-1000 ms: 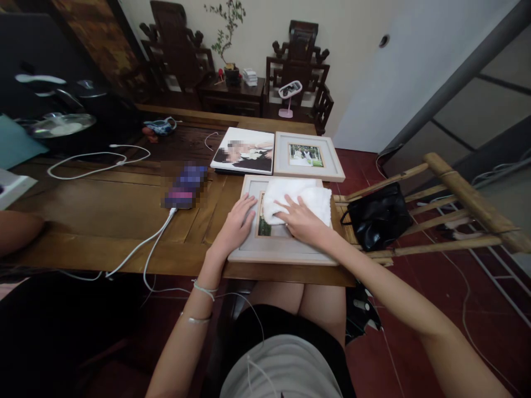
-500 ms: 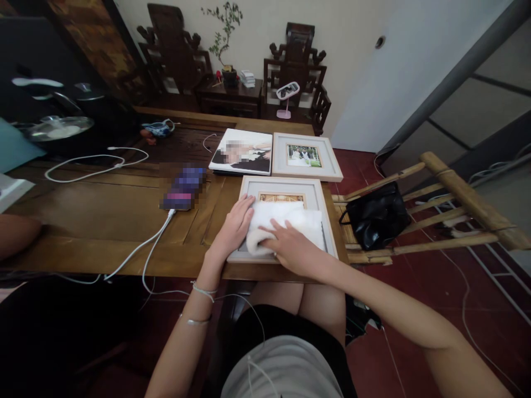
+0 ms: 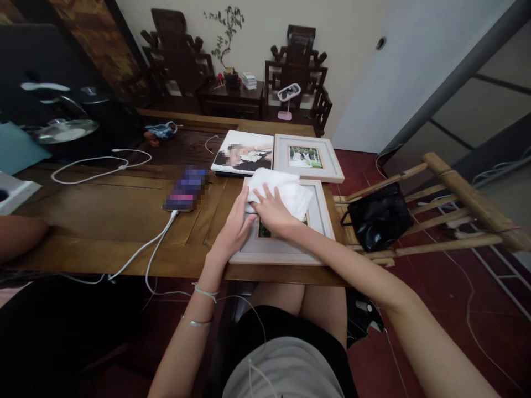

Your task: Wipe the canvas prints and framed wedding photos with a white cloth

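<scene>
Two hands work on one frame (image 3: 286, 249) lying flat at the near edge of the surface (image 3: 103, 215). The right hand (image 3: 271, 213) lies flat with fingers spread on a white cloth (image 3: 282, 190), pressing it onto the upper left part of the frame's glass. The left hand (image 3: 235, 229) rests open on the frame's left border, fingertips touching the cloth's edge, gripping nothing. Its wrist wears two thin bracelets (image 3: 203, 304).

Just beyond lie two more pictures side by side: a second frame (image 3: 307, 158) on the right and an unframed print (image 3: 244, 152) on the left, both touching or nearly touching the near frame's far edge. That makes three pictures in all.

Left of them sits one phone (image 3: 186, 189), blurred, with a white cable (image 3: 141, 249) running off the near edge. A second white cable (image 3: 99, 166) loops farther left. One black bag (image 3: 375, 215) rests on a bamboo rack (image 3: 456, 204) to the right. Another person's arm (image 3: 20, 235) lies at the left edge. Two dark carved chairs (image 3: 298, 72) stand against the far wall.
</scene>
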### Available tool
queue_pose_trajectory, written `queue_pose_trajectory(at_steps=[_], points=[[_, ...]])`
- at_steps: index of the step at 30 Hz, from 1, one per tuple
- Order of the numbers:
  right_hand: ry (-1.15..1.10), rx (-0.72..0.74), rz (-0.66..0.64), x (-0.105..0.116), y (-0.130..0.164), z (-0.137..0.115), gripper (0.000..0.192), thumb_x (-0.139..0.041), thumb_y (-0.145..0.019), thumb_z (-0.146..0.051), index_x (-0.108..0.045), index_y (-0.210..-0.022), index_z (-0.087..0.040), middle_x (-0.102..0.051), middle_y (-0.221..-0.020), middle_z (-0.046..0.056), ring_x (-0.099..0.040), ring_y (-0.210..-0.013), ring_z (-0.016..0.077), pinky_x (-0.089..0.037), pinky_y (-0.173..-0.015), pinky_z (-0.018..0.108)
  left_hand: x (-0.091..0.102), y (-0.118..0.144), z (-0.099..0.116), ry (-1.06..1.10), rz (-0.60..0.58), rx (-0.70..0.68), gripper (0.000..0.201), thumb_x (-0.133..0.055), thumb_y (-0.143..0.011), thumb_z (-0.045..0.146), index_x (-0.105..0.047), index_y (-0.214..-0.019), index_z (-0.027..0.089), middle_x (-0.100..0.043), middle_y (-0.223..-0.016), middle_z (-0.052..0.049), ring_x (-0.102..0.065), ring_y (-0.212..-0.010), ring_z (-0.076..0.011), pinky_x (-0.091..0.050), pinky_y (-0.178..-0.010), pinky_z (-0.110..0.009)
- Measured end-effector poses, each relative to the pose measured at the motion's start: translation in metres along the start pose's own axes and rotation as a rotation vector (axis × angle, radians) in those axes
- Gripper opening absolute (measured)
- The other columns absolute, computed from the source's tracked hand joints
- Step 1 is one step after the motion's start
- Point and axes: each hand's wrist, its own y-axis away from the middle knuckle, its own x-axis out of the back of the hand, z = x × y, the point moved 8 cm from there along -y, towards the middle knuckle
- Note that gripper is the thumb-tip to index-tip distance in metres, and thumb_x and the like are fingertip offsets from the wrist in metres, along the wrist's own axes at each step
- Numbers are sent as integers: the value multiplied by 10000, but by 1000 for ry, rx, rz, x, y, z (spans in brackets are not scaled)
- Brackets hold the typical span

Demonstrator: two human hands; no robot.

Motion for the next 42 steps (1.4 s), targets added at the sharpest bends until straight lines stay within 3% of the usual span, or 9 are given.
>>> queue_pose_trajectory(at_steps=[6,10,15,18,24,28,31,35,42], points=[[-11,265,-64,4,65,-48,343,-481,-858,-96,-664,-1145,-138,-420,-1482,153,-302,-1391,391,-304,-1086,595,0,3,-3,85,20,39,732,-102,-951,628,-224,-1516,179,-275,-1566,-146,-263,-1446,-250,-195,-1193,-444],[-107,276,-125,6,100,-49,395,-524,-791,-61,-651,-1158,-132,-467,-1448,152,-370,-1354,385,-387,-1037,579,-9,3,-13,-41,-31,120,615,-194,-992,542,-429,-1413,160,-395,-1504,-146,-278,-1439,-253,-224,-1181,-479],[-104,63,-188,16,131,-7,415,-463,-751,-3,-681,-1079,-134,-527,-1392,167,-455,-1302,363,-457,-968,545,-18,3,-18,-167,-97,122,454,-325,-1002,399,-502,-1341,155,-418,-1490,-139,-254,-1448,-261,-244,-1159,-534],[-66,-70,-162,18,137,29,458,-427,-749,12,-680,-1099,-142,-548,-1367,173,-467,-1304,329,-401,-1030,537,-18,3,-17,-175,-95,103,417,-365,-994,342,-500,-1338,150,-435,-1475,-146,-261,-1446,-253,-271,-1154,-514],[-13,-113,32,12,97,88,511,-467,-769,-57,-607,-1250,-155,-456,-1465,132,-353,-1388,285,-237,-1145,516,-15,1,-17,-164,-61,48,374,-378,-990,291,-531,-1304,155,-484,-1433,-146,-307,-1428,-251,-314,-1140,-502],[81,-132,95,8,67,102,503,-454,-798,-78,-586,-1278,-145,-371,-1526,102,-240,-1424,357,-206,-1127,597,-11,-1,-15,-155,-8,-19,337,-398,-972,218,-568,-1257,161,-549,-1367,-136,-367,-1397,-251,-339,-1135,-500],[140,-119,45,0,64,93,531,-432,-803,-47,-567,-1308,-135,-329,-1547,102,-198,-1415,433,-207,-1087,665,-10,-2,-16,-136,21,-47,367,-356,-956,129,-571,-1251,169,-566,-1347,-131,-393,-1382,-245,-356,-1127,-513],[139,-57,-41,-9,96,58,520,-448,-799,-41,-580,-1295,-121,-350,-1529,148,-245,-1388,466,-232,-1061,688,-10,-3,-18,-137,41,-62,411,-362,-912,59,-566,-1253,163,-571,-1341,-132,-416,-1367,-248,-358,-1128,-520],[-102,158,-173,12,166,-11,529,-455,-762,2,-598,-1251,-142,-342,-1536,127,-320,-1384,391,-361,-1058,596,-10,-2,-18,-157,54,-64,376,-376,-919,86,-569,-1237,141,-575,-1334,-146,-419,-1365,-252,-363,-1128,-514]])
